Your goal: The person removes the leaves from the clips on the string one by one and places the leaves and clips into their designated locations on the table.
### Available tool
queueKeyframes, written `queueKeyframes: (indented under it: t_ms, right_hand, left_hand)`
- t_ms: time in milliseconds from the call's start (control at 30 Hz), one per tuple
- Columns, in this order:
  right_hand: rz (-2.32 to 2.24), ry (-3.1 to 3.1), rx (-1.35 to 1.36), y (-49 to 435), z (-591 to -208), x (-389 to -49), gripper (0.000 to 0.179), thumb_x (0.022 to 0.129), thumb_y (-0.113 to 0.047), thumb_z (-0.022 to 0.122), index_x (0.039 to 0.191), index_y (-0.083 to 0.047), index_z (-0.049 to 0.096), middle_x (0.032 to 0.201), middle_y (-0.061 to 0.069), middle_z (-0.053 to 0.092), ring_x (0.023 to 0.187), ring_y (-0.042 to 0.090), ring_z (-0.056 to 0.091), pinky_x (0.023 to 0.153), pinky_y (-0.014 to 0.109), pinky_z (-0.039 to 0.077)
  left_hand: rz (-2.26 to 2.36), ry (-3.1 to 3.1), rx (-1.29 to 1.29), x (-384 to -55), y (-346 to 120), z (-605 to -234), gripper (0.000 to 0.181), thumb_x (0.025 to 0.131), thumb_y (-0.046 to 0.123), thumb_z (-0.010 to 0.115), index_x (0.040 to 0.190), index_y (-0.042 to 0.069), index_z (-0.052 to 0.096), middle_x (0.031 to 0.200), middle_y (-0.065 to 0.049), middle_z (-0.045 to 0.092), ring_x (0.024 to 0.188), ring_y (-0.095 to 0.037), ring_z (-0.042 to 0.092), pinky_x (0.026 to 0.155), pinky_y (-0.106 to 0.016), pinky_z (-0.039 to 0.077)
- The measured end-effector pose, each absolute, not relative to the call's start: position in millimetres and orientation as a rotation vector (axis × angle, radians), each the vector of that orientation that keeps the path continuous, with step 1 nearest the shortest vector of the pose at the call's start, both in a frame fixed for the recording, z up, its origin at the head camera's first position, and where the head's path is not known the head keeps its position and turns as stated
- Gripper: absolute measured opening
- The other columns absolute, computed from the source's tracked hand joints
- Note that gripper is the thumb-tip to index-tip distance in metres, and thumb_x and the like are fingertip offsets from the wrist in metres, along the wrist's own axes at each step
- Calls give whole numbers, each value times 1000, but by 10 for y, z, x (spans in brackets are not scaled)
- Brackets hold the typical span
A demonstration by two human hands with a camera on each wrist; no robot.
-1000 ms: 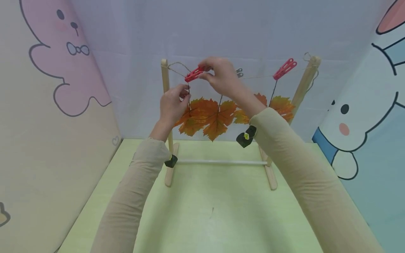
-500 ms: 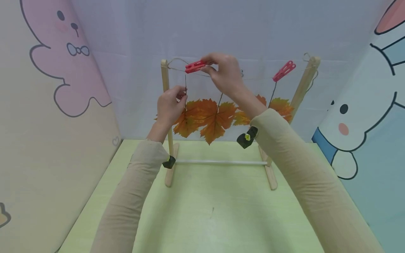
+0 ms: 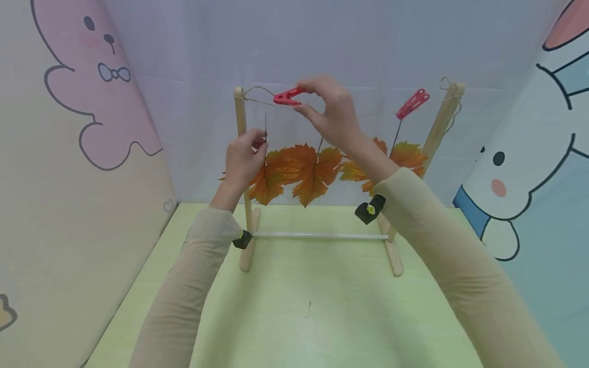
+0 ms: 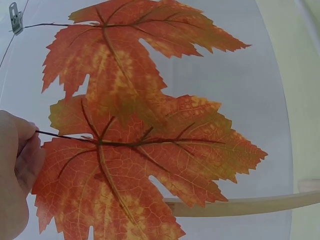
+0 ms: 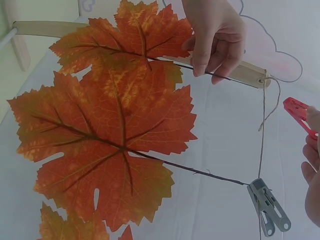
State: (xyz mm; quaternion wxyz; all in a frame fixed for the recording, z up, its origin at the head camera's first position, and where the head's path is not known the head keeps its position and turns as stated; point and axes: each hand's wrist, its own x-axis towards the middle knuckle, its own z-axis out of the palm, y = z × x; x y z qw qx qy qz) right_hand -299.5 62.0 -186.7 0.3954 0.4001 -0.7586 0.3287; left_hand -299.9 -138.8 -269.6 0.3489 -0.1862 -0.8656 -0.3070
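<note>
My left hand (image 3: 244, 156) pinches the dark stem (image 4: 62, 136) of an orange autumn leaf (image 4: 150, 165) near the left post. The stem's top end stands free above the fingers, below the twine (image 5: 262, 150). Up and to the right, my right hand (image 3: 338, 110) holds a red clothespin (image 3: 286, 97) between thumb and fingers, one on each handle, with the handles spread apart in a V. In the right wrist view this clothespin is off to the side of the twine. A grey clothespin (image 5: 267, 207) clips a second leaf (image 5: 107, 125) by its stem; my right hand hides it in the head view.
A wooden stand carries the twine between its left post (image 3: 241, 115) and right post (image 3: 444, 117), with a white rod (image 3: 317, 236) low across it. Another red clothespin (image 3: 412, 104) holds more leaves at the right. The stand is on a pale green table (image 3: 303, 296).
The red clothespin has come away from the leaf stem, and its handles now spread wider. My left hand has moved slightly left and down with the leaf; my right hand slightly right.
</note>
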Motion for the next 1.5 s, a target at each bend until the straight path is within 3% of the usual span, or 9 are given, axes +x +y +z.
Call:
queueKeyframes:
  t_ms: [267,567,867,1500]
  right_hand:
    - [803,-1881,1057,744,-1991,-2954,32,78,-9,70,104,6,62,100,17,65,94,27,57,88,33,44]
    - [791,-1886,1072,856,-2129,-2926,32,75,-6,72,103,7,63,98,17,65,88,26,58,77,38,49]
    - [813,-1890,1091,898,-2283,-2834,34,73,-4,74,103,8,63,100,18,66,96,28,59,89,36,45]
    - [849,-1997,1064,1151,-2758,-2691,33,71,3,73,102,6,63,99,18,65,95,28,58,82,39,48]
  left_hand:
    - [-820,-2245,-472,-2979,-1441,-2771,15,85,2,60,99,-3,63,83,-15,66,74,-25,60,65,-34,50]
    - [-819,-2253,-464,-2973,-1528,-2851,15,85,2,59,99,-3,62,83,-16,65,74,-26,61,66,-36,51]
    - [-815,-2244,-462,-2921,-1649,-2970,15,84,1,60,98,-4,62,82,-16,65,71,-26,60,64,-35,49]
    - [-802,-2266,-449,-2798,-1875,-3246,11,82,-1,61,92,-4,62,79,-15,64,70,-26,62,57,-37,50]
